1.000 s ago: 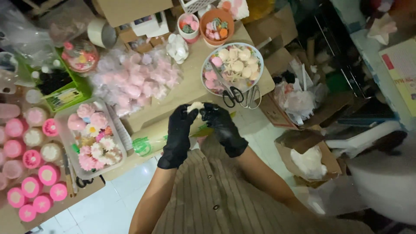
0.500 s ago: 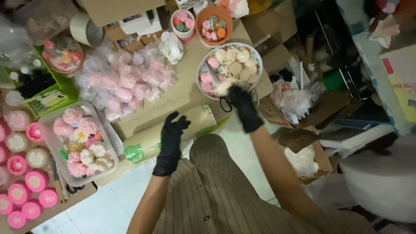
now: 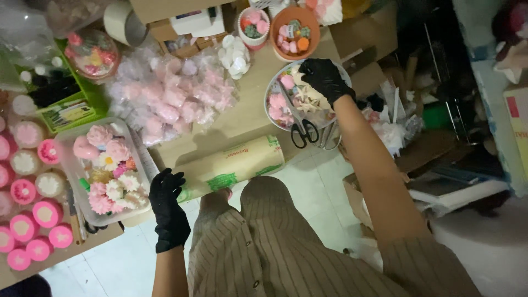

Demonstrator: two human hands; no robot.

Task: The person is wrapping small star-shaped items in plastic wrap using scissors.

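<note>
**Right hand in the bowl of pale shapes, left hand at the film roll**

The right hand, in a black glove, reaches into a round bowl at the desk's right edge; its fingers curl over cream star-like pieces lying among pink ones, though whether they grip one cannot be told. Black-handled scissors rest on the bowl's near rim. The left hand, also gloved, hangs loosely open beside the near-edge roll of wrapping film, just touching its end. A clear tray at the left holds pink and white flower shapes. An orange bowl at the far edge holds small coloured pieces.
</note>
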